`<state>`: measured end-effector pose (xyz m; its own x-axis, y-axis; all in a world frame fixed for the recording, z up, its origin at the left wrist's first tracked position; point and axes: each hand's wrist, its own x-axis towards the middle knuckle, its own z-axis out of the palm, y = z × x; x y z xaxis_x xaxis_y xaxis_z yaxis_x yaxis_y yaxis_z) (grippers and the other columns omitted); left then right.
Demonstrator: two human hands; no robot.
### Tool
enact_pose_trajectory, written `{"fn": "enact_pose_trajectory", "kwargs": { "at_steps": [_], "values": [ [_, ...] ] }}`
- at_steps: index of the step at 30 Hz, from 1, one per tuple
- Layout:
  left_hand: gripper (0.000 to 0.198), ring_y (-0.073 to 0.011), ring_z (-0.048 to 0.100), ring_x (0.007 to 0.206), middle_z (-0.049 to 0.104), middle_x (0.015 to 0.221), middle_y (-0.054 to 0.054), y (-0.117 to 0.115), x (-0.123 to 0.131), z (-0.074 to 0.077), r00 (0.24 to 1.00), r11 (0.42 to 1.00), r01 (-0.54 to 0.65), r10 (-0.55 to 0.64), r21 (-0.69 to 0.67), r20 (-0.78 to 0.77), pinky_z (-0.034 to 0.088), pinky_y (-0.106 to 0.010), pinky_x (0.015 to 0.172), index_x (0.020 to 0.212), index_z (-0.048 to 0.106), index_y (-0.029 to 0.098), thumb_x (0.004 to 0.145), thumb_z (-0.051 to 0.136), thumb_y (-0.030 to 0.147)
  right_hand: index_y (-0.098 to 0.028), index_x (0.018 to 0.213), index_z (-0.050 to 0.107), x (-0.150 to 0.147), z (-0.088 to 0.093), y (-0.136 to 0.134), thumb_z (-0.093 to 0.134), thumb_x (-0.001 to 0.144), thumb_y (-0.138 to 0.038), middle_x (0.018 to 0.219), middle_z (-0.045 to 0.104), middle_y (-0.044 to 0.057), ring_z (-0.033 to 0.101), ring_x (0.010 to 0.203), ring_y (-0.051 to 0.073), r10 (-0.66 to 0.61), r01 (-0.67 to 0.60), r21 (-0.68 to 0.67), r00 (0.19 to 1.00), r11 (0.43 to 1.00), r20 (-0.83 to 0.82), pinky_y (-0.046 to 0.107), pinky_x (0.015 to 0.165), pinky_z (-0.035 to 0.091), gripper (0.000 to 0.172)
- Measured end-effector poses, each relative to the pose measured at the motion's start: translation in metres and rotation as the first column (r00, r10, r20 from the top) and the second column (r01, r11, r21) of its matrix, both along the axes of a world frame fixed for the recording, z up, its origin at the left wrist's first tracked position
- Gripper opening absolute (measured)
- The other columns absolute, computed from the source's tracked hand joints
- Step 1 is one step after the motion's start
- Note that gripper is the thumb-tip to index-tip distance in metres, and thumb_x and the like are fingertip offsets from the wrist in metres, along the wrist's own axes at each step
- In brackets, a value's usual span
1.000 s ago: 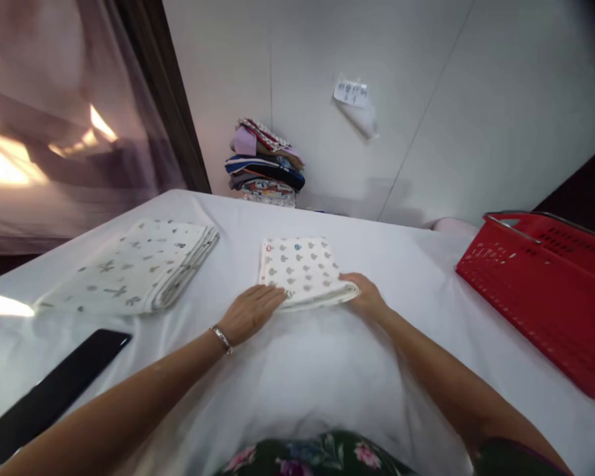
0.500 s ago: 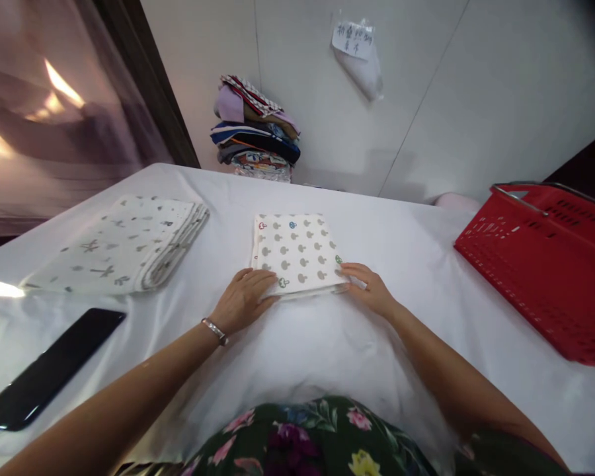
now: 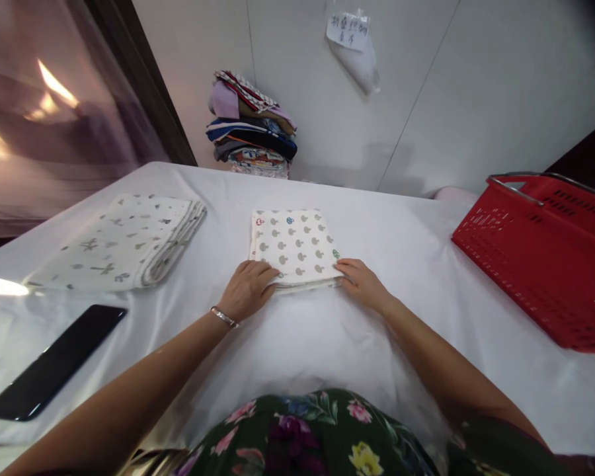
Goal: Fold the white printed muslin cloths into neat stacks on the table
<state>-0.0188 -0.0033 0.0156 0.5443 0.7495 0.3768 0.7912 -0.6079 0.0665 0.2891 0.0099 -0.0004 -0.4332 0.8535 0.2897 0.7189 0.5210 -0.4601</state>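
Observation:
A small folded cloth (image 3: 297, 244), white with grey mushroom prints and a few red, blue and green ones, lies flat in the middle of the table. My left hand (image 3: 248, 285) grips its near left corner, fingers on top and thumb by the near edge. At the near right corner, my right hand (image 3: 361, 283) pinches the cloth's edge between thumb and fingers. Layers show along the near edge. What lies under the fingertips is hidden.
A larger folded printed cloth (image 3: 123, 244) lies left on the white tablecloth (image 3: 307, 344), with a black phone (image 3: 54, 360) nearer me. A red basket (image 3: 540, 264) stands right. Stacked folded clothes (image 3: 252, 125) sit beyond the far edge, by a wall with a paper sign (image 3: 348, 30).
My left fingers have closed further over the near left corner, covering a green mushroom print there. My right hand keeps to its corner. The view has shifted slightly.

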Motion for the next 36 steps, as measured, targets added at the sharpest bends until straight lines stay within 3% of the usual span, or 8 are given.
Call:
{"fn": "enact_pose_trajectory", "kwargs": {
  "at_steps": [3, 7, 11, 14, 19, 22, 26, 36],
  "values": [
    [0.030, -0.0197, 0.056, 0.096, 0.063, 0.101, -0.007, -0.005, -0.002, -0.001, 1.000, 0.999, 0.003, -0.003, 0.040, 0.009, 0.037, -0.041, 0.093, 0.106, 0.057, 0.020, 0.082, 0.042, 0.015, -0.022, 0.124, 0.050, -0.006, 0.004, -0.003, 0.044, 0.086, -0.029, 0.133, 0.045, 0.008, 0.035, 0.126, 0.023, 0.072, -0.081, 0.083, 0.992, 0.993, 0.107, 0.044, 0.102, 0.033, 0.039],
    [0.036, -0.0162, 0.058, 0.097, 0.065, 0.100, -0.005, -0.014, -0.010, -0.005, 0.999, 0.998, 0.037, -0.038, 0.043, 0.022, 0.034, -0.040, 0.099, 0.104, 0.059, 0.021, 0.080, 0.036, 0.007, -0.021, 0.128, 0.047, -0.011, -0.002, -0.008, 0.033, 0.089, -0.022, 0.136, 0.043, 0.007, 0.030, 0.130, 0.022, 0.176, -0.187, 0.032, 0.962, 0.982, 0.209, 0.044, 0.102, 0.031, 0.041],
    [0.038, -0.0152, 0.057, 0.102, 0.064, 0.107, -0.004, -0.025, -0.015, -0.005, 0.994, 0.999, 0.023, -0.020, -0.032, 0.108, 0.031, -0.040, 0.102, 0.106, 0.059, 0.022, 0.076, 0.040, 0.007, -0.025, 0.129, 0.046, -0.010, -0.005, -0.011, 0.036, 0.089, -0.027, 0.138, 0.041, 0.005, 0.032, 0.129, 0.022, 0.149, -0.150, -0.014, 0.964, 0.989, 0.219, 0.048, 0.104, 0.027, 0.041],
    [0.029, -0.0157, 0.059, 0.096, 0.066, 0.101, -0.003, -0.025, -0.015, 0.002, 0.957, 0.984, -0.050, 0.095, -0.168, 0.274, 0.036, -0.036, 0.098, 0.103, 0.060, 0.022, 0.077, 0.047, 0.021, -0.026, 0.127, 0.047, -0.019, 0.006, -0.006, 0.037, 0.090, -0.035, 0.137, 0.042, 0.004, 0.032, 0.130, 0.021, 0.119, -0.118, -0.012, 0.977, 0.993, 0.175, 0.048, 0.107, 0.022, 0.040],
    [0.023, -0.0133, 0.061, 0.074, 0.068, 0.085, 0.000, 0.006, -0.015, 0.018, 0.761, 0.851, -0.290, 0.482, -0.437, 0.434, 0.045, -0.024, 0.069, 0.083, 0.065, 0.022, 0.080, 0.045, 0.035, -0.021, 0.130, 0.044, -0.057, 0.025, 0.018, 0.030, 0.092, -0.042, 0.142, 0.033, 0.006, 0.018, 0.135, 0.022, 0.093, -0.101, 0.045, 0.984, 0.994, 0.149, 0.047, 0.108, 0.017, 0.046],
    [0.026, -0.0156, 0.060, 0.072, 0.067, 0.078, -0.001, 0.031, -0.019, 0.022, 0.692, 0.717, -0.406, 0.646, -0.566, 0.322, 0.043, -0.025, 0.063, 0.073, 0.063, 0.021, 0.078, 0.047, 0.041, -0.020, 0.133, 0.040, -0.077, 0.019, 0.030, 0.029, 0.091, -0.048, 0.145, 0.026, 0.007, 0.014, 0.136, 0.024, 0.083, -0.073, -0.050, 0.965, 0.996, 0.250, 0.049, 0.107, 0.015, 0.052],
    [0.035, -0.0193, 0.061, 0.073, 0.067, 0.078, -0.005, 0.052, -0.018, 0.019, 0.664, 0.581, -0.461, 0.728, -0.671, 0.174, 0.041, -0.026, 0.058, 0.073, 0.060, 0.020, 0.075, 0.049, 0.052, -0.022, 0.135, 0.038, -0.086, 0.004, 0.032, 0.026, 0.091, -0.051, 0.146, 0.023, 0.006, 0.011, 0.136, 0.023, 0.060, -0.030, -0.090, 0.936, 0.995, 0.347, 0.048, 0.108, 0.013, 0.054],
    [0.021, -0.0182, 0.060, 0.075, 0.066, 0.079, -0.004, 0.062, -0.018, 0.000, 0.610, 0.563, -0.486, 0.766, -0.668, 0.202, 0.040, -0.026, 0.059, 0.072, 0.054, 0.020, 0.075, 0.049, 0.040, -0.025, 0.136, 0.035, -0.080, 0.004, 0.031, 0.025, 0.089, -0.055, 0.148, 0.018, 0.005, 0.011, 0.136, 0.024, 0.039, -0.009, -0.090, 0.942, 0.996, 0.333, 0.050, 0.107, 0.011, 0.057]
  ]
}}
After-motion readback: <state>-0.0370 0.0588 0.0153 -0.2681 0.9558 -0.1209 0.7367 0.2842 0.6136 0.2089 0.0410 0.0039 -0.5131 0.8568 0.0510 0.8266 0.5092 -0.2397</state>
